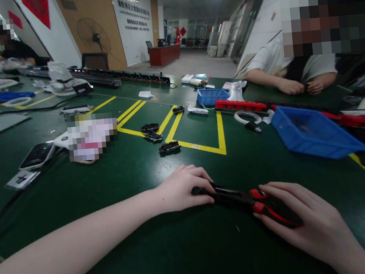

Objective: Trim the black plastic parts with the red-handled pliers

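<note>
My left hand (183,188) rests on the green table (147,242), its fingers closed on a small black part (199,190) at the tip of a tool. My right hand (305,220) wraps round the red and black handles of a pair of pliers (239,198). The pliers lie low over the table, their black jaws pointing left into my left hand's fingers. Three more black parts (169,147) lie farther back inside yellow tape lines (202,147).
A blue bin (313,132) stands at the right, a smaller blue bin (211,96) farther back. A red rail (240,104) crosses before a seated person's hands (296,86). A scanner-like device (37,155) and cables lie left. Another person sits at far left.
</note>
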The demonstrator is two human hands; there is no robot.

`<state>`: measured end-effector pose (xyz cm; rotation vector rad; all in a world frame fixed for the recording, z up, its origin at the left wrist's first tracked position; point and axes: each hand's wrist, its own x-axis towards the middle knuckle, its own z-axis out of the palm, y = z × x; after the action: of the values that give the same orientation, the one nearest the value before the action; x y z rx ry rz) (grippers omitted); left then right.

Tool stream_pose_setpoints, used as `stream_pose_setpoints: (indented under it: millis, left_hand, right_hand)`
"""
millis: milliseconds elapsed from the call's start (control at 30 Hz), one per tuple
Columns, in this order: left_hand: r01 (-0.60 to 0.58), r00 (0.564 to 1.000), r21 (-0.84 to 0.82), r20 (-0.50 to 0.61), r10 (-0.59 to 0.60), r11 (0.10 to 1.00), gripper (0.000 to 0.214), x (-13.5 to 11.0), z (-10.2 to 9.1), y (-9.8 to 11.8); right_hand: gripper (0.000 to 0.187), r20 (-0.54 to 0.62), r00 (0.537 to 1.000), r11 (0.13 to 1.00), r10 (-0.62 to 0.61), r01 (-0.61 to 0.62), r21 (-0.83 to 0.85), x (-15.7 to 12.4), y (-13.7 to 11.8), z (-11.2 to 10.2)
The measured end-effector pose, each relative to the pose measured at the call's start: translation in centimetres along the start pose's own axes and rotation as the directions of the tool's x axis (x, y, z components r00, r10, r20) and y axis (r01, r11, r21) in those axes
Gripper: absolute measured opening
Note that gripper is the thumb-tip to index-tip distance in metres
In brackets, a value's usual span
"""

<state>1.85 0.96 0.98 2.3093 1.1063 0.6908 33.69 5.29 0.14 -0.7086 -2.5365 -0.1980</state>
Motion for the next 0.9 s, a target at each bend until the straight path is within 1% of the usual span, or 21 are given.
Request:
stream_pose_setpoints:
  millis: [200,333,467,733,900]
  left_hand:
    - [0.004,1.000,0.016,0.003,-0.004,1.000,0.020,0.02,0.10,0.08]
    - [0.004,1.000,0.015,-0.002,-0.004,1.000,0.020,0.02,0.10,0.12]
    - [0.010,1.000,0.003,0.003,-0.010,1.000,0.019,0.01,0.03,0.21]
    - [0.021,1.000,-0.098,-0.021,-0.024,0.995,0.018,0.11,-0.06,0.18]
    - [0.003,1.000,-0.163,-0.024,-0.007,0.987,0.017,0.24,-0.04,-0.07]
  right_hand:
    - [0.046,-0.021,0.999,0.999,0.035,-0.035,0.000,0.03,-0.22,-0.10]
    - [0.047,-0.040,0.999,0.999,0.021,-0.020,0.027,0.00,-0.30,-0.10]
    - [0.049,-0.033,0.999,0.999,-0.008,0.009,0.035,0.07,-0.59,-0.19]
    - [0.049,-0.064,0.998,1.000,-0.009,0.011,0.027,0.09,-0.87,-0.30]
    - [0.047,-0.050,0.999,0.999,0.018,-0.016,0.048,0.04,-0.96,-0.36]
